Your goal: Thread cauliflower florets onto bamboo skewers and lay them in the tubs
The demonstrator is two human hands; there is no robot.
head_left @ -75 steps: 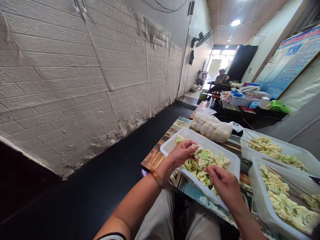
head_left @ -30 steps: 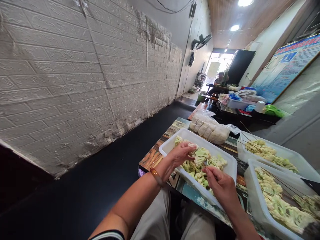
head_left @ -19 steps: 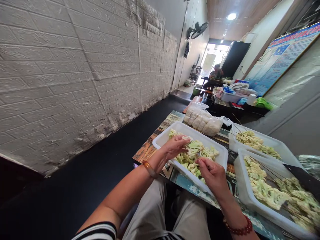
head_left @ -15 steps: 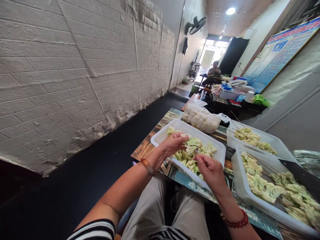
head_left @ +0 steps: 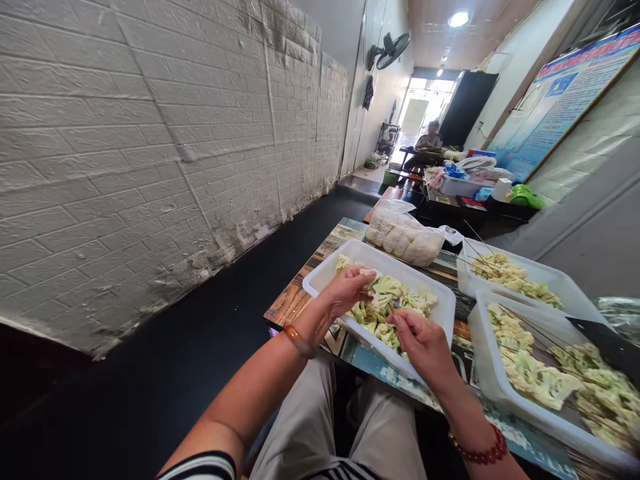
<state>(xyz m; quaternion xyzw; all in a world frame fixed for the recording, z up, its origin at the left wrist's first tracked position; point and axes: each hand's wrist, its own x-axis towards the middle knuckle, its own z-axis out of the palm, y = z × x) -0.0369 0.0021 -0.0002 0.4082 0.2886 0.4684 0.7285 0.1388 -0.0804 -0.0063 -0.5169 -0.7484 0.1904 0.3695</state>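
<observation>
Over a white plastic tray of cut cauliflower, my left hand is closed on a pale green-white cauliflower floret. My right hand, pinched shut just to the right and lower, grips a thin skewer whose tip end shows faintly by the floret; most of it is hidden by the fingers. More loose cauliflower lies in the tray beneath both hands. To the right, a second white tray contains cauliflower pieces on thin dark sticks.
Behind that stands another white tray with skewered cauliflower. A clear plastic bag of round white items sits at the table's far side. A white brick-patterned wall runs along the left. Farther off, a person sits at another table.
The view has shifted slightly, so the trays appear a little farther right. Both hands keep nearly the same pose over the tray, with the floret still in my left hand.
</observation>
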